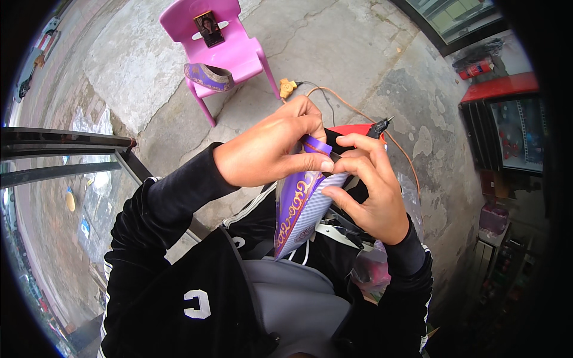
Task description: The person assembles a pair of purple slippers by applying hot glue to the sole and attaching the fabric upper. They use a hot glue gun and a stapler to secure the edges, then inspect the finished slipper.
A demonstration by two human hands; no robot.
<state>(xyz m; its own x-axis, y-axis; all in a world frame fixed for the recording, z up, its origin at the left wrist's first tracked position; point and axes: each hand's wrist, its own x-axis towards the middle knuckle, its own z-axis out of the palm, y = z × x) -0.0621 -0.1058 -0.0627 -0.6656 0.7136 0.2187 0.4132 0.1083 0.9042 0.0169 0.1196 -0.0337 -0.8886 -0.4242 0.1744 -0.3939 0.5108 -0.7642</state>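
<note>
In front of my lap I hold a purple cloth shoe upper point(298, 203) with gold scroll embroidery and a blue-and-white striped lining. Its narrow end points down toward my grey shirt. My left hand point(277, 146) is closed on the top end, thumb along the edge, where a short purple strip point(317, 145) sticks up beside the fingers. On the other side, my right hand point(373, 191) pinches the upper's striped top edge between thumb and fingers. Whether a needle or other small tool is between the fingertips cannot be made out.
A pink plastic chair point(239, 51) stands ahead, bearing a phone point(209, 28) and another purple shoe upper point(209, 77). A yellow plug socket point(287, 88) and an orange cord point(358, 111) lie on the concrete. Left is a glass-topped table point(89, 197); right, a red-topped cabinet point(501, 87).
</note>
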